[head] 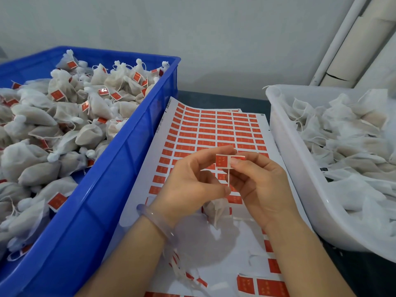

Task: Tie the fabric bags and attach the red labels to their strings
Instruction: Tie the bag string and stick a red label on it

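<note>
Two hands, left hand (pixel 188 181) and right hand (pixel 257 181), pinch a red label (pixel 221 160) at frame centre, string (pixel 228 179) and fabric bag (pixel 215 211) dangling below, over the label sheet (pixel 214 125) (dark table (pixel 225 97), grey wall (pixel 192 28) behind).

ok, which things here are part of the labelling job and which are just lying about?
In use: left hand, right hand, red label, string, fabric bag, label sheet, blue crate of labelled bags, white tub of unlabelled bags.
Lying about: loose sticker strips, wall pipes.
</note>
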A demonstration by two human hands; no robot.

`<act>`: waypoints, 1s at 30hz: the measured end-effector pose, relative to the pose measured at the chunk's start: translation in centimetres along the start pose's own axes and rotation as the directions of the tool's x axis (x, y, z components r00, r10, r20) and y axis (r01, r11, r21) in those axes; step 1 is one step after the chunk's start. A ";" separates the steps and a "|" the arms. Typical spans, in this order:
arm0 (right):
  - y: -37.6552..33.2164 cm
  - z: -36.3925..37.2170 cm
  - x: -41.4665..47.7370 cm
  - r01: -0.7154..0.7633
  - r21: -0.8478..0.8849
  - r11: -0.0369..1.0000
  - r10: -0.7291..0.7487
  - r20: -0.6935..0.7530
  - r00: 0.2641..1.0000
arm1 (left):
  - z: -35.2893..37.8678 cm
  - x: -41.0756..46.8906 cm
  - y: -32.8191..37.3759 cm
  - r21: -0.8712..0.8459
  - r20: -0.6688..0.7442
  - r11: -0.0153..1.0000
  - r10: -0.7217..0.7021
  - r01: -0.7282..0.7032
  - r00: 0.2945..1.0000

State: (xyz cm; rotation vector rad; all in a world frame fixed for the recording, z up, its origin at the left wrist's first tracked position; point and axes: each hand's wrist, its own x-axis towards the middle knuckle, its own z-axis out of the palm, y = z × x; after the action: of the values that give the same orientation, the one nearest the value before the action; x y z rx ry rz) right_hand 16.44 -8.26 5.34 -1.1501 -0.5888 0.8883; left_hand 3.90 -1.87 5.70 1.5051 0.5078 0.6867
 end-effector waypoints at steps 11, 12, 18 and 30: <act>-0.1 0.1 -0.1 0.010 -0.008 1.000 -0.011 -0.008 1.000 | 0.1 0.0 -0.1 0.039 -0.018 0.999 0.014 -0.014 1.000; -0.1 0.1 -0.1 0.014 -0.017 1.000 -0.014 -0.009 1.000 | 0.1 0.0 -0.1 0.044 -0.019 0.999 0.020 -0.019 1.000; 0.1 0.2 -0.3 0.048 -0.097 0.994 -0.050 -0.020 0.999 | 0.1 0.1 -0.2 0.087 -0.035 0.996 0.040 -0.037 0.999; 0.0 0.3 -0.3 0.085 -0.129 0.988 -0.096 -0.079 0.992 | 0.6 -0.2 0.1 0.131 -0.050 0.983 0.134 -0.126 0.990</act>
State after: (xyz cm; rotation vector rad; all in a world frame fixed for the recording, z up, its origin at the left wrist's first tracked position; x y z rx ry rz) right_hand 16.07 -8.34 5.41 -1.2579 -0.6295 0.7292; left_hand 4.15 -2.41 5.77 1.6530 0.5090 0.8150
